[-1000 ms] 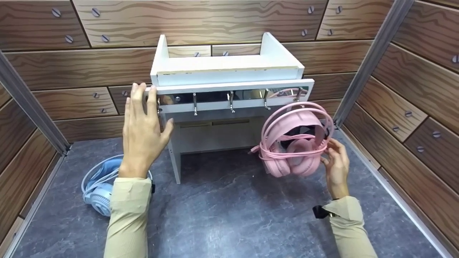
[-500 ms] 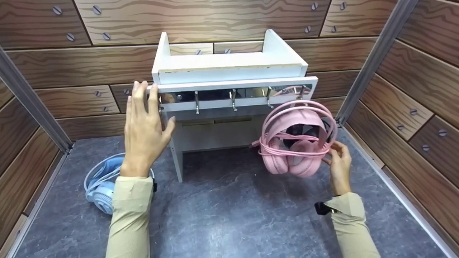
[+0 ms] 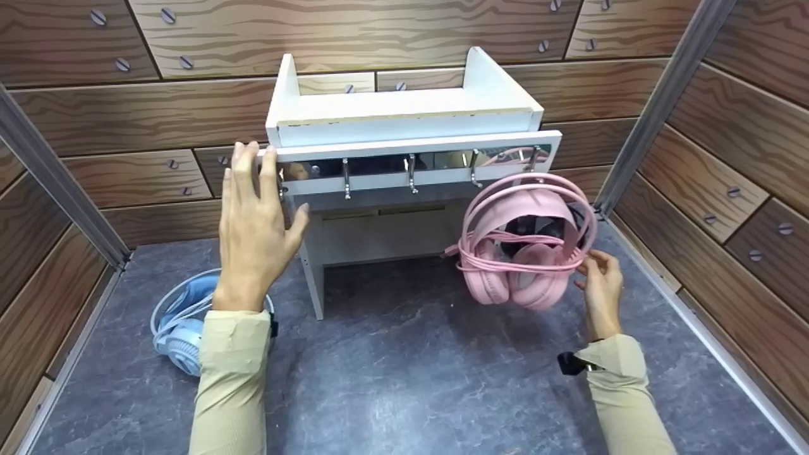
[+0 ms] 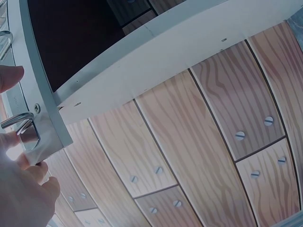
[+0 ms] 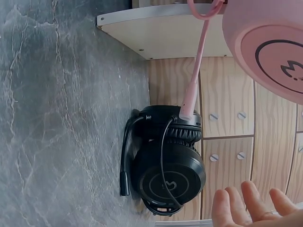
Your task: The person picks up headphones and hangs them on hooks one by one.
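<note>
Pink headphones [image 3: 534, 208] with a bundled pink cable hang at the right end of the white hook rail [image 3: 379, 186]. My right hand [image 3: 602, 294] is beside their right edge, fingers loosely bent. In the right wrist view, those fingers [image 5: 253, 205] hold nothing, and a pink ear cup [image 5: 272, 52] shows apart from them. At the rail's left end my left hand [image 3: 253, 240] rests with fingers extended upward and thumb out. The left wrist view shows a metal hook [image 4: 19, 120] between that hand's thumb and fingers.
Blue headphones [image 3: 183, 335] lie on the dark floor at the left, partly behind my left sleeve. Black headphones [image 5: 168, 165] with a microphone boom lie behind the pink pair. The rail fronts a white shelf unit [image 3: 404, 104]. Wood-patterned walls [image 3: 746, 189] enclose the space.
The head view has shifted slightly. My right fingers have drawn a little away from the pink headphones' edge. The left hand keeps its place on the rail.
</note>
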`<action>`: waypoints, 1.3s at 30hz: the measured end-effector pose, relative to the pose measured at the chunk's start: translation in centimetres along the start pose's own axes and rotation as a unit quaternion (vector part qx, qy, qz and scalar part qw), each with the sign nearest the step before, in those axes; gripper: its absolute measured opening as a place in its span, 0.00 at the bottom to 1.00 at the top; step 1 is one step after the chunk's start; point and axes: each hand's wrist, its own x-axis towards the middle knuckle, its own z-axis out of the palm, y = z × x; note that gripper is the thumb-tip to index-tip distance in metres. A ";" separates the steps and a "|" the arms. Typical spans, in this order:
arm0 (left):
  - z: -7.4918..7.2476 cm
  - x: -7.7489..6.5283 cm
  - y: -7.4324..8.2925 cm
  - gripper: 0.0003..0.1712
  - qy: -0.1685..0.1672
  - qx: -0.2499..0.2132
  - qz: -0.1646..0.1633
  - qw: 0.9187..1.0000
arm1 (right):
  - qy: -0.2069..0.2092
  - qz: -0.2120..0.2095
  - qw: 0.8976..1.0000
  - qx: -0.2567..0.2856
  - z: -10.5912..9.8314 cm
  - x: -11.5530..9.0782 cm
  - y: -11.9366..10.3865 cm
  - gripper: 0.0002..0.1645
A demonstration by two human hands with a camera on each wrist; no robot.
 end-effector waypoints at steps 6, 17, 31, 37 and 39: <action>0.0 -0.1 -0.1 0.46 0.009 0.000 -0.003 1.000 | -0.006 -0.001 1.000 -0.021 0.3 0.2 -0.1 0.21; 0.1 0.2 0.0 0.46 0.013 0.003 0.003 1.000 | -0.001 -0.009 0.997 -0.078 0.2 0.4 -0.1 0.23; 0.0 0.2 0.2 0.46 0.004 0.004 -0.003 1.000 | -0.016 0.017 0.992 -0.122 -0.1 0.9 0.2 0.30; 0.0 0.1 0.1 0.46 0.001 0.002 -0.006 1.000 | -0.017 0.015 0.989 -0.146 0.0 1.2 0.0 0.32; 0.0 0.1 0.1 0.46 0.001 0.002 -0.007 1.000 | -0.019 0.015 0.989 -0.146 0.0 1.3 0.1 0.33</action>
